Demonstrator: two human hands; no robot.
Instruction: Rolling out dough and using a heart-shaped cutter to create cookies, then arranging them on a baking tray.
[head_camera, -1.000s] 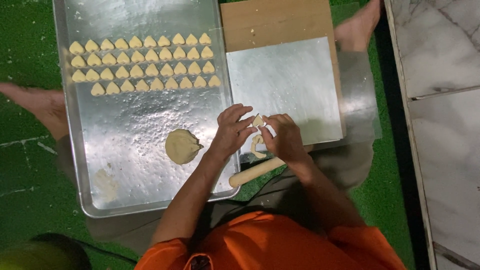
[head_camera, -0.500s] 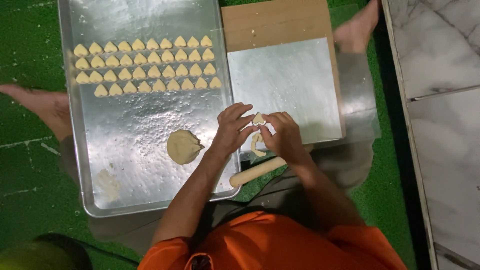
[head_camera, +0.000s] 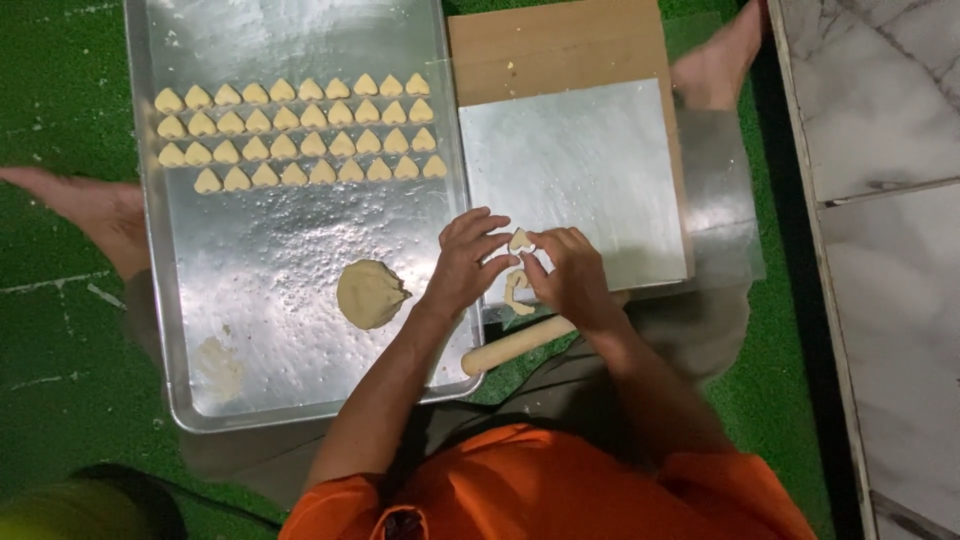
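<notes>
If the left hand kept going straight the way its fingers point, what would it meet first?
Probably the small heart-shaped dough piece pinched between the left hand and right hand; beyond it lies the foil-covered board.

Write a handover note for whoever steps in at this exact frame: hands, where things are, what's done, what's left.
Left hand and right hand: fingertips together on a small heart-shaped dough piece above the foil-covered board.
Dough scraps lie under the hands; rolling pin just below.
Done: four rows of heart pieces on the metal tray.
Left: the dough lump on the tray is uncut; the held piece is not yet placed.
</notes>
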